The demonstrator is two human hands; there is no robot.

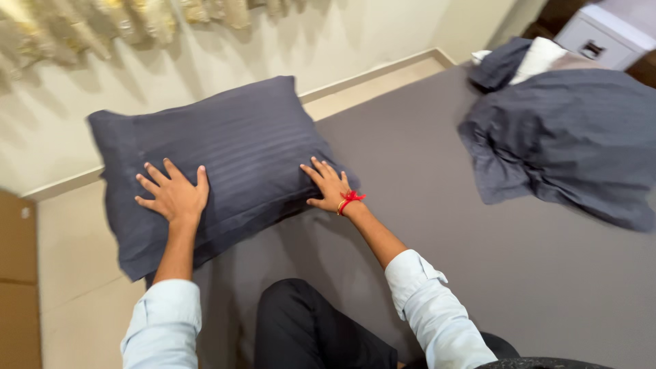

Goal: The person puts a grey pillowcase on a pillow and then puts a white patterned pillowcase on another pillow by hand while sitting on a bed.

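I've got both grips spread flat and holding nothing, left hand (174, 195) and right hand (330, 186) pressing the dark striped pillow (219, 157) lying under them on the bed (478, 253); it looks soft, light, squashy, best pinched at its side edges.

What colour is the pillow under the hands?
Dark grey-blue with faint stripes, pillow, seen in the head view.

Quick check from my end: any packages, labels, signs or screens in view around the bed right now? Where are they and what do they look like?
No packages, signs or screens show.
White cabinet, top right corner beyond the bed: boxy, with a small dark rectangular patch on its front, too small to tell whether it is a label or a handle.
Both hands, left hand and right hand, lie flat on the dark grey pillow.
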